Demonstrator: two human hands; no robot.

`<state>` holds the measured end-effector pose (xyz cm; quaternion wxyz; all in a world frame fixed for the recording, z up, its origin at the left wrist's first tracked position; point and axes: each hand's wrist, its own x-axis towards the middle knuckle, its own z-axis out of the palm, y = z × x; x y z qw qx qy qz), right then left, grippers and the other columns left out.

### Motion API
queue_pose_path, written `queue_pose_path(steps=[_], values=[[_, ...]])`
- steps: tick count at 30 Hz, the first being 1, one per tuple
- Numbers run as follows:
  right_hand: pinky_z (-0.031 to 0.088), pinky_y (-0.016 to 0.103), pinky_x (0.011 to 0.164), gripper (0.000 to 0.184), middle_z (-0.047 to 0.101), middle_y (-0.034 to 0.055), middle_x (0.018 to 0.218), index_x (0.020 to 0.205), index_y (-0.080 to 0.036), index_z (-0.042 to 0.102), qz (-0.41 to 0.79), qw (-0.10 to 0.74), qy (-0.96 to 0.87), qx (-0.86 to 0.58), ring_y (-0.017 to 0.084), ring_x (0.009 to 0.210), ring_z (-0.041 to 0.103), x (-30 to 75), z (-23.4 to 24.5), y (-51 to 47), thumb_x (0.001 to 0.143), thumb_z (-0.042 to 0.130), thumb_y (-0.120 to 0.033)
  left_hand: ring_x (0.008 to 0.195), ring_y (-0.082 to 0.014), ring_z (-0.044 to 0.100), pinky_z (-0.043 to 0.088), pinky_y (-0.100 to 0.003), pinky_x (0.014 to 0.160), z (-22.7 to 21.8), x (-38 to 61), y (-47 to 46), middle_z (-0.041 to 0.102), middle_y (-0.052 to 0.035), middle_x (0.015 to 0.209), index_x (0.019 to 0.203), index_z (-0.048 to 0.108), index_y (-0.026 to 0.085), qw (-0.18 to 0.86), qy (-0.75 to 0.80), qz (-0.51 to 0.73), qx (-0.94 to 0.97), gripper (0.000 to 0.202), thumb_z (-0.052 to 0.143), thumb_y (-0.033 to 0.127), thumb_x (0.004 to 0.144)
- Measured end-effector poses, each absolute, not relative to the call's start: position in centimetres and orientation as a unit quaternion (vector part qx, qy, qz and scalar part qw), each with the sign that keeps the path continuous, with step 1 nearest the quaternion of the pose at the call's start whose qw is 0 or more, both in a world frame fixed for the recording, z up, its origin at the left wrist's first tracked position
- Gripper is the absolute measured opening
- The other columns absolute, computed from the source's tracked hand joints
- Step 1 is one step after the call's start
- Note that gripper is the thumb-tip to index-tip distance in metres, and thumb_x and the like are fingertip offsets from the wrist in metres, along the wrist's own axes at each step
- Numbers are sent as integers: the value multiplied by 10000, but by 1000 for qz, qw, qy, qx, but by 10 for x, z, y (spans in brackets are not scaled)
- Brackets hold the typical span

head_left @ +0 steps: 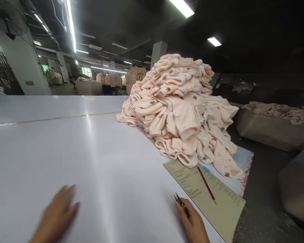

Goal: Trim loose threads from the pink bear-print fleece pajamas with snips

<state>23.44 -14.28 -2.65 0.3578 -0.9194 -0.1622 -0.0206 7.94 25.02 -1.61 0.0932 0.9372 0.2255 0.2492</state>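
My left hand (57, 214) lies low on the white table (66, 152), fingers stretched forward and flat, blurred by motion, holding nothing. My right hand (192, 222) sits near the table's right edge, its fingers closed round a small dark tool with green on it (181, 203), like snips or a pen. Just right of it lies a tan printed sheet (218, 206) with a red pencil (206, 184) across it. Beyond the sheet rises a big heap of pale peach knitted garments (179, 108).
The table's right edge drops to a dark floor. A low grey bin with more garments (273, 125) stands at the right. More heaps of garments (111, 80) and a pillar (158, 52) show far back. A seam line (53, 118) crosses the table.
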Motion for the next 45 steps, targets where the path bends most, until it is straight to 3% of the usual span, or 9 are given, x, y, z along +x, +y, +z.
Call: queue_pose_path(steps=[3, 6, 11, 16, 19, 23, 32, 38, 45], values=[[459, 407, 837, 272, 585, 61, 1104, 1053, -175, 566, -64, 321, -56, -943, 195, 991, 567, 279, -25, -202, 883, 509, -380, 1124, -257, 539, 488, -408, 899, -37, 148, 132, 570, -130, 1224, 1160, 525, 110, 123, 125, 240, 955, 375, 429, 179, 804], [472, 402, 806, 292, 587, 60, 1092, 1064, -173, 563, -80, 276, -1, -958, 189, 943, 583, 327, -23, -248, 881, 508, -394, 1187, -177, 492, 483, -358, 923, -43, 208, -3, 511, -42, 1311, 1250, 472, 205, 153, 28, 236, 959, 468, 406, 139, 791], [465, 413, 817, 292, 580, 62, 1110, 1067, -161, 565, -76, 234, -41, -968, 195, 967, 577, 386, -17, -273, 872, 531, -376, 1182, -203, 495, 463, -443, 939, -63, 257, -115, 509, -26, 1311, 1270, 457, 223, 246, -94, 274, 925, 462, 421, 225, 810], [410, 422, 856, 299, 564, 54, 1086, 1034, -173, 563, -57, 222, -73, -971, 208, 1011, 527, 387, -8, -277, 839, 560, -399, 1062, -192, 584, 478, -360, 901, -94, 273, -113, 632, -16, 1159, 1170, 534, 219, 251, -82, 327, 908, 406, 490, 325, 781], [404, 306, 610, 278, 551, -39, 653, 813, -186, 581, 27, 250, -41, -967, 122, 588, 512, 371, -7, -278, 789, 584, -463, 1080, -160, 571, 437, -317, 928, -92, 273, -110, 635, 8, 1155, 1156, 526, 239, 220, -91, 314, 919, 363, 480, 279, 798], [276, 229, 467, 297, 393, -93, 467, 605, -191, 493, 124, 403, -18, -907, 75, 433, 361, 365, -8, -275, 721, 633, -425, 1116, -177, 543, 394, -340, 957, -85, 270, -110, 618, -13, 1181, 1081, 553, 220, 211, -107, 300, 924, 309, 473, 243, 783], [220, 201, 360, 410, 136, -122, 483, 607, -239, 358, 185, 733, 48, -653, 47, 384, 70, 344, 2, -258, 672, 545, -598, 1235, -168, 417, 228, -356, 1062, -91, 267, -107, 559, -23, 1257, 1095, 554, 209, 204, -130, 269, 932, 347, 435, 175, 771], [369, 251, 548, 275, 522, -36, 615, 795, -222, 590, 158, 677, -23, -719, 76, 475, 380, 346, -2, -256, 761, 602, -495, 1248, -162, 404, 124, -342, 1103, -93, 267, -107, 565, -34, 1248, 1080, 574, 210, 215, -137, 270, 929, 300, 416, 218, 825], [270, 256, 528, 371, 357, -62, 549, 631, -200, 468, 83, 564, -76, -818, 109, 532, 335, 378, -32, -248, 869, 459, -485, 1207, -168, 459, 201, -339, 1091, -87, 267, -107, 593, -41, 1212, 1052, 595, 209, 214, -123, 275, 929, 273, 410, 297, 871]])
